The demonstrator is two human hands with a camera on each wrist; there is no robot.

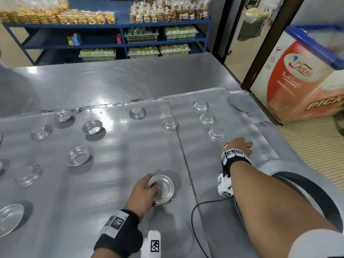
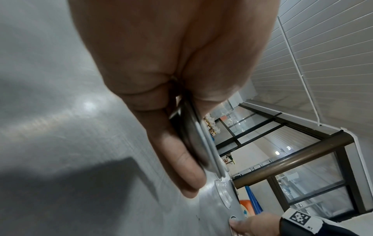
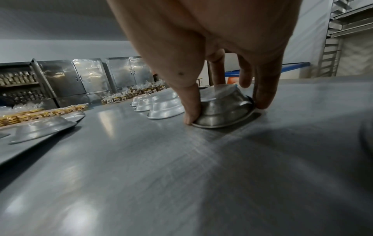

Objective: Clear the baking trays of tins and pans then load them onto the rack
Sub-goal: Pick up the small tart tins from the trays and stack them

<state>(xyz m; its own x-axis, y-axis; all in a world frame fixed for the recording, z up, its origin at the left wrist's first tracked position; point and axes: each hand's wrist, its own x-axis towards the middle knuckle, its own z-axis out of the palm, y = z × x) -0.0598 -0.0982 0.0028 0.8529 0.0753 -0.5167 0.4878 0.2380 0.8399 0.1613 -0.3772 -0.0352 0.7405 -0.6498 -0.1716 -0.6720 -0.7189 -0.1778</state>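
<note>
Small round aluminium tins lie scattered over two flat baking trays set side by side on a steel table [image 1: 111,81]. The left baking tray [image 1: 111,146] fills the lower left and centre of the head view; the right baking tray [image 1: 232,174] runs down the right of centre, their edges meeting along a seam. On the left tray some tins sit mouth up, such as the upright tin [image 1: 92,127] in the upper left, and others bottom up, such as the upturned tin [image 1: 169,123] near the seam. On the right tray a row of three upturned tins [image 1: 206,118] runs toward the upper right.

The left hand [image 1: 144,190] is at bottom centre of the head view and holds a held tin [image 1: 161,189] tilted on edge, thumb inside the bowl and fingers curled round its outside; the left wrist view shows the rim [image 2: 203,143] pinched between thumb and fingers, just above the tray.

The right hand [image 1: 240,146] reaches out on the right tray, just below the row of three. In the right wrist view its thumb [image 3: 189,102] and fingers straddle an overturned tin [image 3: 222,108], pressing its sides while its rim lies on the tray.

A black cable [image 1: 195,220] trails across the lower tray. Blue shelves [image 1: 121,25] with bagged baked goods stand at the top, and a chest freezer [image 1: 297,81] at the right.
</note>
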